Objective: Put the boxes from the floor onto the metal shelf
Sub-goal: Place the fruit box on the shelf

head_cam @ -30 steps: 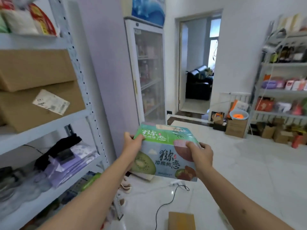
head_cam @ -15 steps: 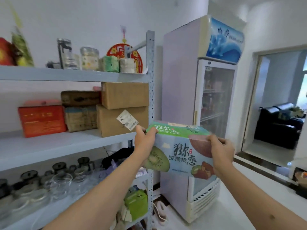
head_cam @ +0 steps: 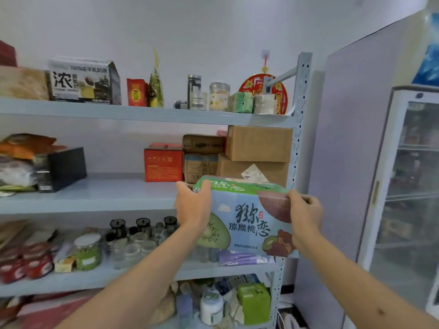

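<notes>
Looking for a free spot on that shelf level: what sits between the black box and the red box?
In the head view, only bare shelf board lies between the black box and red box.

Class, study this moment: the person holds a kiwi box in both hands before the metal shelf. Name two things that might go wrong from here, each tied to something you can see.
1. The kiwi box is held by the left hand and right hand at its ends only, nothing beneath; it might slip.
2. Stacked cardboard boxes and a red box crowd the shelf's right end; pushed in there, it may knock them.
</notes>
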